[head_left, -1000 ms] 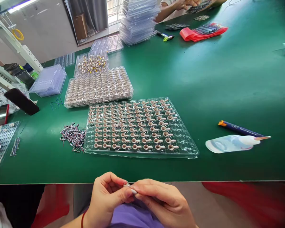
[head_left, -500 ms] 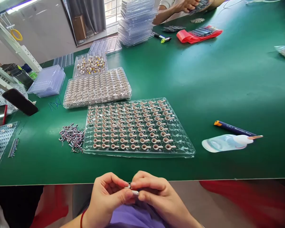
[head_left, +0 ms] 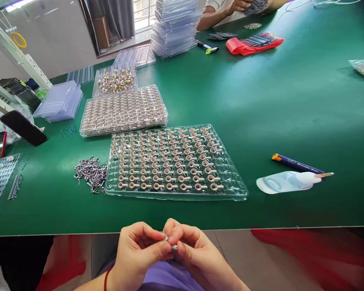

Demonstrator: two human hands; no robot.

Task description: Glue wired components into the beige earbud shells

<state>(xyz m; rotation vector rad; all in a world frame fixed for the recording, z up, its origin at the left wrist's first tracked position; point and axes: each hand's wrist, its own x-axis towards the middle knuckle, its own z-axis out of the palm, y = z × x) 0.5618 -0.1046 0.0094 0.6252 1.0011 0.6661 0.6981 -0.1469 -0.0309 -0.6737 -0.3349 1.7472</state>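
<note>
Just off the table's front edge, my left hand [head_left: 141,252] pinches a small white part [head_left: 174,247] between thumb and fingers. My right hand [head_left: 197,250] meets it from the other side, its fingertips closed on the same part, which they mostly cover. Beyond the hands lies a clear tray [head_left: 235,197] holding rows of small beige cups with stems; its right-hand columns hold no cups. Left of this tray is a pile of tiny dark and reddish components [head_left: 92,173].
Behind are a filled tray stack [head_left: 124,111], a tray of white and yellow pieces [head_left: 117,81] and tall stacked trays [head_left: 174,30]. A bottle [head_left: 286,182] and blue pen [head_left: 297,163] lie right. Phones [head_left: 23,127] stand left. Another person's hand [head_left: 239,5] works at the back.
My right hand has shifted slightly left, its fingers more bent and closer to my left fingertips, covering more of the white part. The view has moved a little.
</note>
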